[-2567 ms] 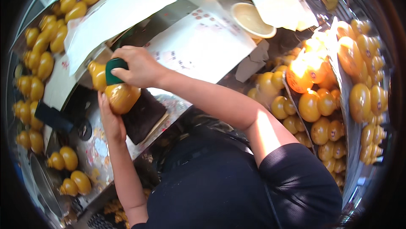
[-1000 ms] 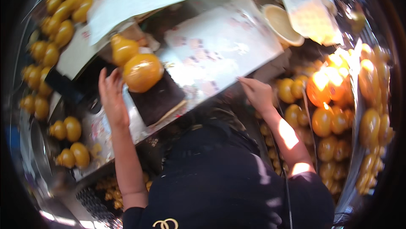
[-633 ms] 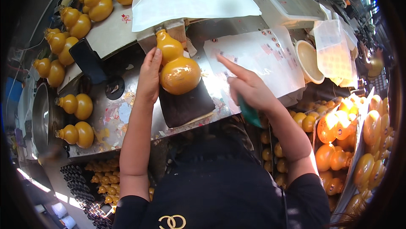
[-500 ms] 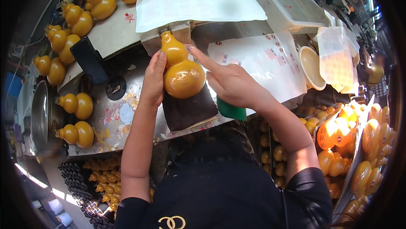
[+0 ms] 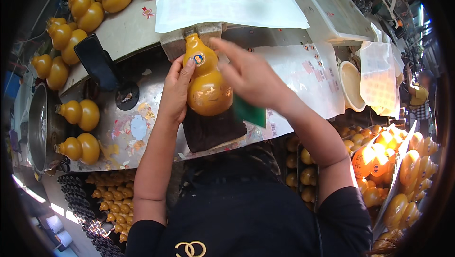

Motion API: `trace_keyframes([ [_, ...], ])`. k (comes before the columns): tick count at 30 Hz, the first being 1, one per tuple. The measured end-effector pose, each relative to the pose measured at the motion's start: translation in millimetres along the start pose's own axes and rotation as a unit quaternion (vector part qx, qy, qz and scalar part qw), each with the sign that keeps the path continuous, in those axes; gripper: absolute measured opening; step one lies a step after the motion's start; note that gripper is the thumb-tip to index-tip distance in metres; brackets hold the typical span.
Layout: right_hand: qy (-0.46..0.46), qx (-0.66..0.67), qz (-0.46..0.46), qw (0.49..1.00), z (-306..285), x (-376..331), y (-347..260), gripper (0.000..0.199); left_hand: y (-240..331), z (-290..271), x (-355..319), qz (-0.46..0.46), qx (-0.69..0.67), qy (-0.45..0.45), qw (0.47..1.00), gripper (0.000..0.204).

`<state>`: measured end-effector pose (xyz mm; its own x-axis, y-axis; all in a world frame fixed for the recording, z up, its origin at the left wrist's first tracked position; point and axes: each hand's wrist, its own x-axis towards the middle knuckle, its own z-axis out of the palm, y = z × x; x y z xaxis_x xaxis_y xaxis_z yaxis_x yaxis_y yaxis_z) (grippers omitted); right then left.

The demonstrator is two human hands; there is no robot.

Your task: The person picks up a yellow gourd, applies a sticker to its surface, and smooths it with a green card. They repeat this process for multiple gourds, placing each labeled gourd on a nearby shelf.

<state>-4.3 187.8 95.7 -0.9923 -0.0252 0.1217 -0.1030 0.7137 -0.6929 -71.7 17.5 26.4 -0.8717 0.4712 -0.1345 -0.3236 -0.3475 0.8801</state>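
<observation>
A glossy yellow-brown gourd-shaped bottle [image 5: 208, 96] lies with its narrow neck pointing away from me, over a dark cloth pad [image 5: 208, 133]. My left hand [image 5: 176, 86] grips it from the left side, thumb on the upper bulb. Beside that thumb, a small round blue-and-orange sticker [image 5: 198, 59] shows on the bulb. My right hand [image 5: 249, 74] is at the bottle's right, motion-blurred, its forefinger extended near the neck. A flat green piece, like a scraper card [image 5: 252, 113], sticks out below the right palm, apparently held by the folded fingers, which are hidden.
White sticker sheets [image 5: 294, 74] cover the right of the metal bench; white paper [image 5: 232, 3] lies beyond. More gourd bottles [image 5: 79, 114] line the left. A phone [image 5: 96, 60] on a stand, a metal basin [image 5: 40, 129] and a shallow bowl [image 5: 350, 85] are nearby.
The round sticker now shows on the upper bulb, which looked bare before. The bottle has turned slightly. My right hand has moved, and the green piece moved with it. The view shifted a little.
</observation>
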Motion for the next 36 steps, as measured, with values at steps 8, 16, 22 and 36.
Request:
trace_keyframes([
  [8,-0.158,0.196,0.150,0.956,15.7,49.9,38.2,0.061,0.2,-3.4,1.0,0.004,-0.005,0.004,1.000,0.040],
  [16,-0.196,0.298,0.161,0.920,14.3,47.2,40.2,0.055,2.3,-0.9,1.0,0.007,0.025,0.018,1.000,0.040],
  [22,-0.203,0.320,0.170,0.910,15.0,49.0,43.8,0.052,3.6,1.7,1.4,0.005,0.020,0.019,1.000,0.040],
  [36,-0.185,0.319,0.157,0.916,18.2,50.0,43.1,0.053,3.0,2.7,4.1,0.002,0.024,0.023,0.999,0.041],
])
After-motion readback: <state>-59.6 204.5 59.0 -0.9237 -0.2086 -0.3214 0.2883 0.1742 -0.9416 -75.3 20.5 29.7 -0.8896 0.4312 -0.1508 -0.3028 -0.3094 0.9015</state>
